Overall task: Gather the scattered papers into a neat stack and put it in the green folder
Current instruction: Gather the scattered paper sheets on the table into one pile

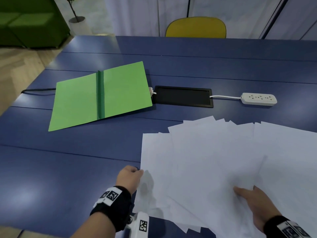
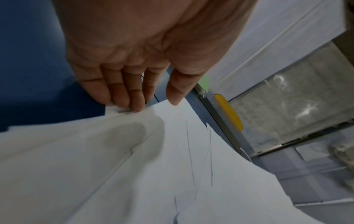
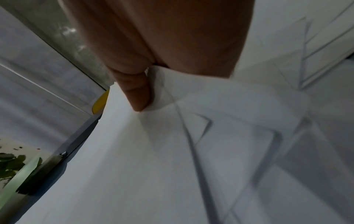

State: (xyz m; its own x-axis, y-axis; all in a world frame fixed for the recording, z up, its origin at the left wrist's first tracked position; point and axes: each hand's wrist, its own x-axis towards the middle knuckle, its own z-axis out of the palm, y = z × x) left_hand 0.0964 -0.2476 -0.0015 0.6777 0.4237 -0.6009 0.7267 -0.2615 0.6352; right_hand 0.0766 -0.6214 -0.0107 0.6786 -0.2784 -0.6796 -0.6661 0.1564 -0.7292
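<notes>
Dark blue plank table (image 1: 68,177) holding fanned white paper sheets (image 1: 214,152), pinched by left hand (image 1: 129,177) and right hand (image 1: 253,201); open green card folder (image 1: 123,90) beyond; yellow chair (image 1: 195,27) behind.

Head view: from above the near edge of the surface (image 1: 68,160), facing forward and down, wide enough to take in the papers (image 1: 214,160), the green folder (image 1: 77,100) and the yellow chair (image 1: 195,28) at the far side. Left wrist view: very close, low along the left hand (image 2: 134,60), looking toward the far side. Right wrist view: closer still, low under the right hand (image 3: 172,37). Shared by all three: papers and chair.
</notes>
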